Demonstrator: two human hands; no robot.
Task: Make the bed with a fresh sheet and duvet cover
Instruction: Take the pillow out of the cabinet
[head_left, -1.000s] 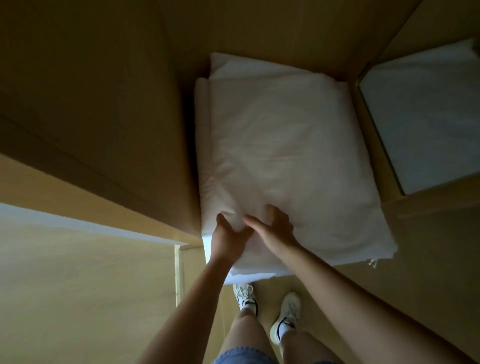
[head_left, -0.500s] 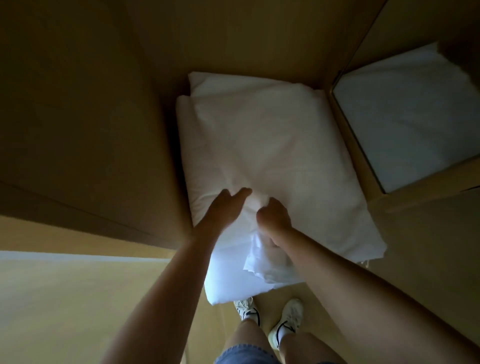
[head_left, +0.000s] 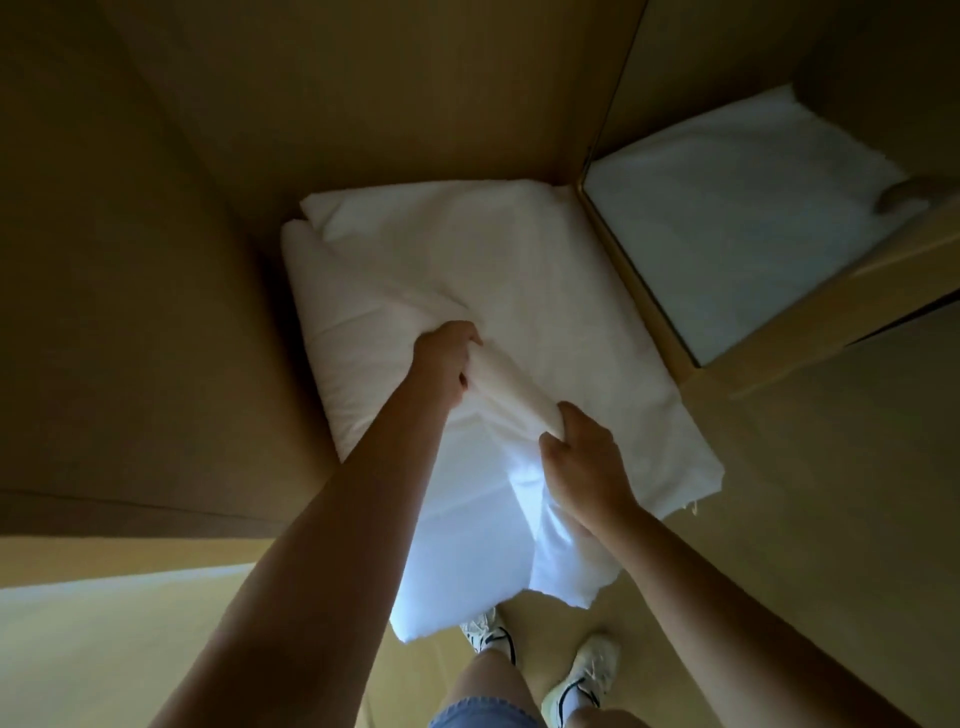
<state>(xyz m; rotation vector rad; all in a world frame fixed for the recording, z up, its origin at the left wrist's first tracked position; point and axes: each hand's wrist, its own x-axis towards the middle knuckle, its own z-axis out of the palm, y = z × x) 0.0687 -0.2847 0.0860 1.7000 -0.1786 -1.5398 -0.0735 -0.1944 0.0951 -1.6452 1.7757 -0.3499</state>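
Folded white linen (head_left: 519, 270) lies inside wooden cupboard (head_left: 363, 104), front edge spilling over lip. Left grip (head_left: 444, 366) and right grip (head_left: 584, 462) both clenched on same raised fold — likely to drag whole stack out together, not peel one layer.

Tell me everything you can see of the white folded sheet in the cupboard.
The sheet is thin white cloth, perhaps cotton, folded in several layers into a thick, roughly rectangular stack. It lies flat inside a wooden cupboard. Its near end hangs past the front edge and has a slightly frayed border. The left hand grips a raised fold of the top layer, and the right hand grips the same fold nearer the front. The surface is lightly creased.
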